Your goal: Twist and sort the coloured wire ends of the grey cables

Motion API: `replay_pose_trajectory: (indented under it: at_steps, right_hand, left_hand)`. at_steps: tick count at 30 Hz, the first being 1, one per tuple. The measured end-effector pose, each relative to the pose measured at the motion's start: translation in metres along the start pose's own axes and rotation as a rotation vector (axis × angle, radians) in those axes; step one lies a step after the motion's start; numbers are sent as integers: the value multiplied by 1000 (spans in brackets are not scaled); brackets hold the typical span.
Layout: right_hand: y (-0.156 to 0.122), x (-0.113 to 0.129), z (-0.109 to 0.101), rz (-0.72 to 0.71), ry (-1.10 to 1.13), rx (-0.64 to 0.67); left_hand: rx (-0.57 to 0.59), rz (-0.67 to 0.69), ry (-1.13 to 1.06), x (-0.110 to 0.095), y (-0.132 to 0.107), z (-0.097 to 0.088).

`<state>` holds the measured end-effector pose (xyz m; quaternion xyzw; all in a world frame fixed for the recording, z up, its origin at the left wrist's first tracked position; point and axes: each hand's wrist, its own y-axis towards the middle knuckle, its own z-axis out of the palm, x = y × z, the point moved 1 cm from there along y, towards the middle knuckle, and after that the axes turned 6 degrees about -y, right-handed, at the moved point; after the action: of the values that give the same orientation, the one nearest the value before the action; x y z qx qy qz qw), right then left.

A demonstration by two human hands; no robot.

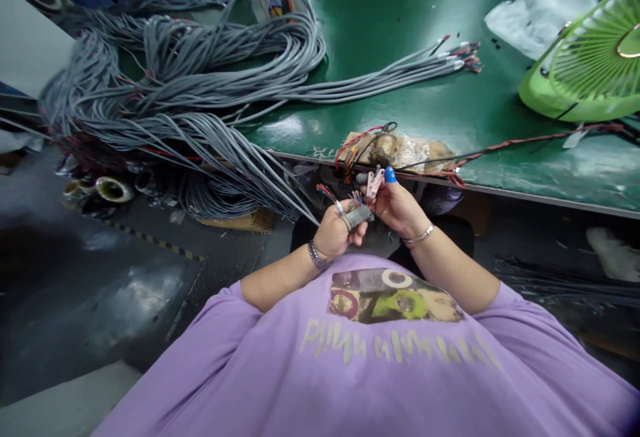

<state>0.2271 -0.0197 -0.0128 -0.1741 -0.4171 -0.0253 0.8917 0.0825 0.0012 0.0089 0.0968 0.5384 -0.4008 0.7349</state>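
Two bare hands are sitting close together in the head view, just off the near edge of the green table (390, 17). The left hand (334, 231) is gripping cable ends, their colored wires (327, 191) fanning out above the fist toward 11 o'clock. The right hand (399, 209) is pinching a small pink clip (374, 184) beside a thumb wearing a blue cap (390, 175); its exact kind is staying unclear. From the wires, the clip is lying at about 2 o'clock, near them, its long axis running roughly from 7 to 1 o'clock. The left hand is being the nearer one to the wires. Gray cables (200, 83) are spreading at 10 to 11 o'clock from it, while a green fan (560, 100) is standing at 2 o'clock from the right hand.
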Motion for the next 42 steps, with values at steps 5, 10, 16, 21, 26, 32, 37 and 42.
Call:
replay_pose_trajectory:
  at_steps: [5, 10, 16, 21, 26, 32, 37, 42]
  right_hand:
    - [0, 0, 3, -34, 82, -61]
    - [3, -2, 4, -84, 68, -84]
    - [0, -3, 4, -4, 95, -38]
    - [-5, 0, 1, 21, 72, 13]
    - [-8, 5, 0, 29, 0, 16]
    - [-12, 8, 5, 3, -13, 13]
    - [-13, 8, 8, 22, -20, -53]
    - [-9, 10, 7, -19, -98, -122]
  left_hand:
    - [-21, -16, -26, 2, 2, -2]
    - [-40, -32, 5, 3, 3, -1]
    - [-24, -24, 11, 3, 3, -1]
    - [-17, 17, 30, 5, -1, -2]
    - [-59, 57, 52, 5, -8, 0]
    - [-117, 118, 31, 4, -8, 3]
    - [-158, 117, 31, 4, -4, 3]
    - [-169, 117, 43, 4, -3, 2]
